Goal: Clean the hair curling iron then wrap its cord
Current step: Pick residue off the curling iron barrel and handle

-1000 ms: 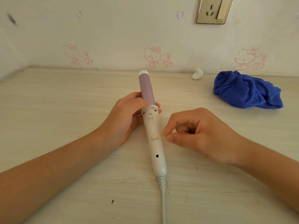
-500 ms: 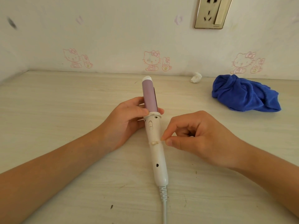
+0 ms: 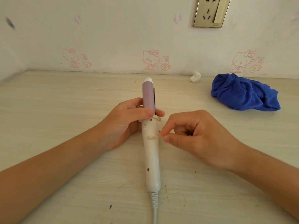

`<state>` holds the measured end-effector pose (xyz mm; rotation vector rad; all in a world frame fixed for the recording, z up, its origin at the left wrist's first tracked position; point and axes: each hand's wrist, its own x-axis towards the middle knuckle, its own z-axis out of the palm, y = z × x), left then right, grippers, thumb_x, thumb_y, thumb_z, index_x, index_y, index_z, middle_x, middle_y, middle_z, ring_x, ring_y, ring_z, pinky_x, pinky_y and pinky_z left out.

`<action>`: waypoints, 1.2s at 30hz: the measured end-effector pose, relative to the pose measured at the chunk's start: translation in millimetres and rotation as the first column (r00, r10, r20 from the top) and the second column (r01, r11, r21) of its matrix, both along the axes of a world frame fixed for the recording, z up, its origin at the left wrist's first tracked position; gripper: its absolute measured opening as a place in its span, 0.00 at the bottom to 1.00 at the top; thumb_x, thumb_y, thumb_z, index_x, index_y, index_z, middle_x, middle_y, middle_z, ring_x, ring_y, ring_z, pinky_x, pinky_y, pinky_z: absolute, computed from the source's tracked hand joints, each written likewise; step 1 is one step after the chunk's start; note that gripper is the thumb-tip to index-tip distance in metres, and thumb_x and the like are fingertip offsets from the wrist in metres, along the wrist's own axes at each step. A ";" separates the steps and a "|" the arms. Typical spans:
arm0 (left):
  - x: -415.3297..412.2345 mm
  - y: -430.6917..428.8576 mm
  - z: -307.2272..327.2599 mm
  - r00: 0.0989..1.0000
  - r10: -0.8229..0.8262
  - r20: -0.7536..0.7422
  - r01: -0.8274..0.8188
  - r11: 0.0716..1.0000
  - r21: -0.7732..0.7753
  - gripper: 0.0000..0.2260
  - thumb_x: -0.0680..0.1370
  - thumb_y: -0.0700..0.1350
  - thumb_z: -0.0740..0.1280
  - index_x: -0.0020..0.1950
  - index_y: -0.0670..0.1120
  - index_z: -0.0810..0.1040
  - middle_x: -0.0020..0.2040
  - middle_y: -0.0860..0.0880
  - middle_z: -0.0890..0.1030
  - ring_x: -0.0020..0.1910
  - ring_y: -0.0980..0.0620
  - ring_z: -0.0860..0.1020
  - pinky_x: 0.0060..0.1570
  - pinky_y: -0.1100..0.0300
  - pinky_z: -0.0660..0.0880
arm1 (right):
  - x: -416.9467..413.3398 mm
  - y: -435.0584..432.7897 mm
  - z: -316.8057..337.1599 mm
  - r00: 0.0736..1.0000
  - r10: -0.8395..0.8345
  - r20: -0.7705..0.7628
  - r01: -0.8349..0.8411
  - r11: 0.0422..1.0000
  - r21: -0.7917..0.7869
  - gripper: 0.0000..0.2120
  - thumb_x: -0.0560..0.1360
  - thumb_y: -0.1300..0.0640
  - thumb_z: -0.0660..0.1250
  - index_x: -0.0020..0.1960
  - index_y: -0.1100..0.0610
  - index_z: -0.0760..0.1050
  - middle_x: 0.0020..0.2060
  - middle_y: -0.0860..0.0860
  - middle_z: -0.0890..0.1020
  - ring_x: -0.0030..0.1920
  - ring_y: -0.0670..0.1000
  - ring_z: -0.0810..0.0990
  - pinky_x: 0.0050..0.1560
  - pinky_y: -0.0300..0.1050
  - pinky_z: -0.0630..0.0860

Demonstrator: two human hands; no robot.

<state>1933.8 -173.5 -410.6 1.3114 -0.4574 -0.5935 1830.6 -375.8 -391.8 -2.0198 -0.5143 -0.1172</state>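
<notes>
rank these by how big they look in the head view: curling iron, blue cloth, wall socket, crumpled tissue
curling iron and blue cloth: alike, iron longer but nearer
wall socket, cut off at top
crumpled tissue

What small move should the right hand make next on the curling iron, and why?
Probably pull the beige strip gently away from the curling iron. The right hand seems to pinch the strip's end at the iron's side, and the left hand grips the iron near its purple barrel, steadying it. The blue cloth lies untouched, so wiping likely comes later.
</notes>
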 end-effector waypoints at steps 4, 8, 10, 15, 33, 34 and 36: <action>-1.6 -0.3 -3.0 0.999 0.005 0.047 -0.006 1.000 0.025 0.17 0.75 0.40 0.67 0.63 0.35 0.77 0.55 0.40 0.85 0.50 0.45 0.83 0.49 0.54 0.81 | 1.3 -4.0 2.1 1.000 -0.010 -0.026 0.010 1.000 -0.022 0.07 0.76 0.68 0.73 0.43 0.58 0.84 0.23 0.49 0.64 0.25 0.45 0.61 0.33 0.27 0.68; -1.0 -0.5 -4.2 0.997 0.000 0.071 -0.002 1.000 0.022 0.18 0.75 0.40 0.68 0.64 0.36 0.77 0.55 0.41 0.86 0.50 0.48 0.84 0.48 0.57 0.80 | -0.9 1.0 1.8 1.000 0.008 -0.014 -0.009 1.000 -0.024 0.07 0.77 0.68 0.72 0.43 0.59 0.84 0.23 0.49 0.64 0.25 0.45 0.61 0.36 0.24 0.69; -0.4 -0.6 -3.8 0.997 0.000 0.076 -0.001 1.000 0.015 0.20 0.73 0.43 0.71 0.63 0.38 0.78 0.54 0.42 0.86 0.50 0.47 0.83 0.50 0.55 0.80 | 2.4 -2.5 2.4 0.999 -0.032 -0.034 0.032 0.999 -0.009 0.06 0.77 0.66 0.73 0.43 0.58 0.84 0.23 0.48 0.64 0.25 0.45 0.61 0.32 0.28 0.65; 0.0 1.5 -4.0 0.997 -0.020 0.072 0.017 0.999 0.044 0.18 0.72 0.47 0.72 0.60 0.42 0.81 0.53 0.43 0.86 0.50 0.44 0.81 0.52 0.50 0.79 | -1.8 -2.4 2.9 0.994 0.083 -0.064 -0.084 0.996 -0.011 0.06 0.77 0.68 0.72 0.44 0.59 0.84 0.23 0.49 0.64 0.25 0.45 0.61 0.35 0.25 0.70; -0.8 1.2 -5.7 0.997 0.005 0.076 -0.005 1.000 0.003 0.11 0.72 0.46 0.71 0.53 0.47 0.86 0.55 0.41 0.85 0.48 0.44 0.81 0.44 0.55 0.80 | 2.2 -2.5 1.8 1.000 0.004 -0.016 -0.005 0.999 -0.034 0.06 0.77 0.65 0.73 0.43 0.56 0.84 0.23 0.45 0.64 0.25 0.44 0.60 0.30 0.31 0.63; -0.7 1.0 -5.5 0.998 0.001 0.066 0.000 1.000 -0.007 0.11 0.72 0.46 0.71 0.54 0.47 0.86 0.55 0.40 0.85 0.47 0.44 0.82 0.44 0.55 0.80 | 4.7 -4.2 2.0 0.999 -0.053 0.010 0.053 0.998 -0.027 0.06 0.77 0.65 0.73 0.43 0.57 0.84 0.22 0.45 0.64 0.25 0.44 0.60 0.30 0.31 0.63; -0.4 0.8 -5.6 0.999 -0.005 0.049 0.006 1.000 -0.024 0.11 0.73 0.45 0.72 0.54 0.46 0.86 0.55 0.40 0.85 0.47 0.43 0.83 0.44 0.54 0.80 | 6.8 -8.9 3.3 0.996 -0.087 -0.001 0.086 0.996 -0.027 0.06 0.77 0.66 0.73 0.42 0.57 0.83 0.22 0.46 0.64 0.24 0.45 0.60 0.29 0.31 0.63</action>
